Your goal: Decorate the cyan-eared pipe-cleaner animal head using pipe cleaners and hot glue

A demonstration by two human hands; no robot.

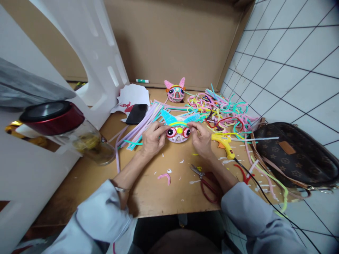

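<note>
Between my two hands is a pipe-cleaner animal head (179, 137) with blue ears, pink-ringed eyes and a yellow nose. My left hand (154, 138) pinches its left edge beside one eye. On the other side, my right hand (200, 138) grips the right edge with thumb and forefinger. A finished-looking pink-eared head (176, 94) of the same sort sits behind it. Red-handled scissors (208, 185) lie partly under my right forearm. A yellow glue gun (225, 144) rests just right of my right hand. Near the table's middle lies a curved pink scrap (165, 177).
Lilac pipe cleaners (145, 123) and a tangled colourful heap (219, 109) cover the back. A phone (137, 114) lies on white paper (135, 95). At left stands a glass bottle (87, 141); at right, a brown handbag (293, 151). The glue gun's black cord (261, 190) runs off right.
</note>
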